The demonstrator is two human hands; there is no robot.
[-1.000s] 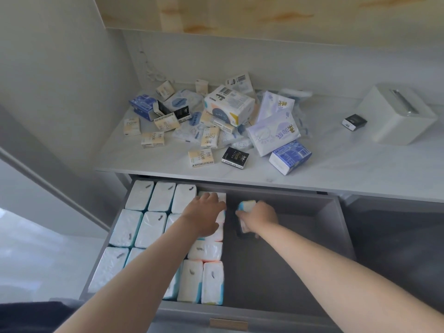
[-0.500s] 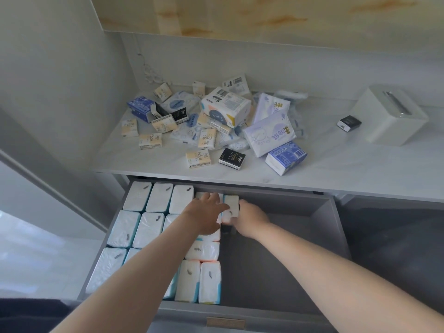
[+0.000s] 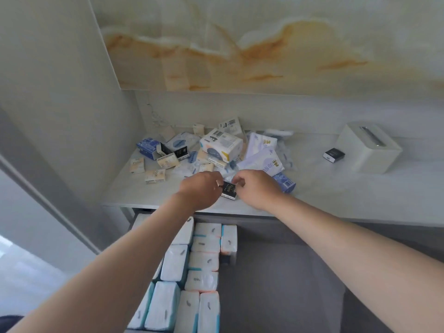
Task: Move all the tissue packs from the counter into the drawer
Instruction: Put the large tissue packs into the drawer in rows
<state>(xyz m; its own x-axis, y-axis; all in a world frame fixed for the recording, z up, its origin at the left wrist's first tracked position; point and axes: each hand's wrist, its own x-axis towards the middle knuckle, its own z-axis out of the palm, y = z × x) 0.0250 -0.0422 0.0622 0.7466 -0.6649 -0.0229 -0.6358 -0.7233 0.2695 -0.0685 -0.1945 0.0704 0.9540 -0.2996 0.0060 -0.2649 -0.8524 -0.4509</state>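
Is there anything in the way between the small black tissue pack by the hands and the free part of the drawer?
Nothing visible. The black pack lies near the front edge of the counter, right hand curled on it, left hand beside. The drawer below is open, its right side bare.

White tissue packs (image 3: 204, 260) (plastic-wrapped, edged in blue or peach) stand in tight rows across the left half of the open grey drawer (image 3: 276, 272). On the pale counter (image 3: 336, 195) above the drawer, blue, beige and white packs (image 3: 221, 145) lie heaped. A small black pack (image 3: 229, 190) sits tilted nearest the drawer.
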